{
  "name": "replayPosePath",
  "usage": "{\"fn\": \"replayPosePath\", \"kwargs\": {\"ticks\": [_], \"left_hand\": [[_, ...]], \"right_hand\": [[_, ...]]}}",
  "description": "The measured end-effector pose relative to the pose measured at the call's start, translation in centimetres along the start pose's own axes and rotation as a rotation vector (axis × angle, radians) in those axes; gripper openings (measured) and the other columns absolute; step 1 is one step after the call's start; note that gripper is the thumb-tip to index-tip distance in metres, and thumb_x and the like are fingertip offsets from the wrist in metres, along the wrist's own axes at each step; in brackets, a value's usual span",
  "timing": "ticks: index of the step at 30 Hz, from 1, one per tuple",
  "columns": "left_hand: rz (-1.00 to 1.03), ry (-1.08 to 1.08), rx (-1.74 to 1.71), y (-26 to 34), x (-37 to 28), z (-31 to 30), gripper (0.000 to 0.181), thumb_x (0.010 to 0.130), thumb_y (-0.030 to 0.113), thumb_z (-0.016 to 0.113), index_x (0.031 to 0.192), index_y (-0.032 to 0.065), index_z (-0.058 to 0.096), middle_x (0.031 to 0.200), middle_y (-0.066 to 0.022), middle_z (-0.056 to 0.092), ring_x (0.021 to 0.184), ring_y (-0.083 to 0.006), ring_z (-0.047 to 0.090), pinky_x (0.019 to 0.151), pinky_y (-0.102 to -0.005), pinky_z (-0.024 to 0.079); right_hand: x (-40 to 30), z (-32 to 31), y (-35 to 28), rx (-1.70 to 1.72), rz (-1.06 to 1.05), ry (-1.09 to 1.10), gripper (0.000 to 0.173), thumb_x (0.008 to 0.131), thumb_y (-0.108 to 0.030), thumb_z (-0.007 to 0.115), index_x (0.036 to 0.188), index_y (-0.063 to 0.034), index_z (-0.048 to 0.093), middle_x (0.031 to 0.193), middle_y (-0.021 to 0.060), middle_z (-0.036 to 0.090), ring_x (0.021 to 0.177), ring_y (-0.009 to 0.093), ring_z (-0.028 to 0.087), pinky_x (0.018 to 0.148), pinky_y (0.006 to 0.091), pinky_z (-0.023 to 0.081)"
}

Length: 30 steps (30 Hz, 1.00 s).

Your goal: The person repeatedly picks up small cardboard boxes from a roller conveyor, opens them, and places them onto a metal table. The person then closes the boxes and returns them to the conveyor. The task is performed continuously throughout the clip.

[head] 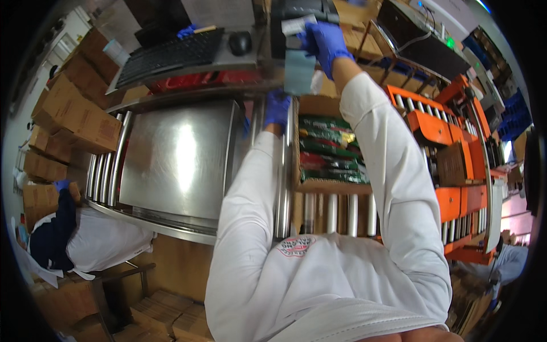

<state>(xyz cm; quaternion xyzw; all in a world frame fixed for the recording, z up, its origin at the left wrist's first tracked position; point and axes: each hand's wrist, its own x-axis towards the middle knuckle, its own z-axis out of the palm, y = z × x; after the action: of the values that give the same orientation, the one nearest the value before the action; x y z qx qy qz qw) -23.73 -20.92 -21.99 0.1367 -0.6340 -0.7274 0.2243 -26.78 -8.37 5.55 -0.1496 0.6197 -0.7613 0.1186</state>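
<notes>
My right hand (325,45), in a blue glove, grips a white label (299,25) at the front of a black label printer (303,9). Pale backing paper (300,72) hangs down below that hand. My left hand (277,107), also gloved in blue, is lowered beside the near left corner of the cardboard box, above the metal conveyor edge; its fingers are blurred and partly hidden. The open cardboard box (333,186) holds several green and red plastic packets (329,147) and stands on the rollers to the right of my left hand.
A steel scale platform (179,158) lies left, with a keyboard (171,55) and a mouse (240,43) on the shelf beyond. Bare rollers (331,213) run below the box. An orange roller machine (453,171) stands right. Another person (64,235) is at far left near stacked cartons (77,113).
</notes>
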Motion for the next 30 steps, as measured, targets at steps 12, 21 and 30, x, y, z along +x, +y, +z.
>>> {"fn": "replayPosePath", "kwargs": {"ticks": [12,21,30], "left_hand": [[-0.192,-0.986,-0.85,11.4,-23.3,-12.0,0.045,0.095,0.037,0.053,0.114,-0.0031,0.059,0.114,-0.0211,0.063,0.099,-0.0331,0.064,0.084,-0.0439,0.054],[-0.198,-0.97,-0.19,8.1,-29.6,6.2,0.031,0.096,0.019,0.053,0.122,0.0028,0.061,0.122,-0.0081,0.063,0.113,-0.0187,0.057,0.099,-0.0329,0.042],[-0.026,-0.925,0.397,12.1,-27.4,-0.2,0.033,0.096,0.02,0.053,0.123,0.0026,0.061,0.12,-0.0071,0.064,0.112,-0.0172,0.057,0.101,-0.0306,0.039]], "right_hand": [[-33.4,-15.7,0.8,-0.099,0.36,-0.138,0.026,0.092,-0.023,0.06,0.1,0.0005,0.067,0.087,0.0091,0.071,0.075,0.013,0.066,0.065,0.0232,0.05],[-33.1,-18.7,21.8,-0.255,0.178,0.289,0.036,0.085,-0.035,0.066,0.099,-0.0023,0.07,0.085,0.011,0.072,0.077,0.023,0.068,0.067,0.0326,0.052],[-33.2,-25.3,17.5,-1.362,0.489,0.323,0.061,0.078,-0.066,0.059,0.072,-0.0067,0.071,0.078,0.0178,0.069,0.076,0.033,0.068,0.07,0.0393,0.053]]}}
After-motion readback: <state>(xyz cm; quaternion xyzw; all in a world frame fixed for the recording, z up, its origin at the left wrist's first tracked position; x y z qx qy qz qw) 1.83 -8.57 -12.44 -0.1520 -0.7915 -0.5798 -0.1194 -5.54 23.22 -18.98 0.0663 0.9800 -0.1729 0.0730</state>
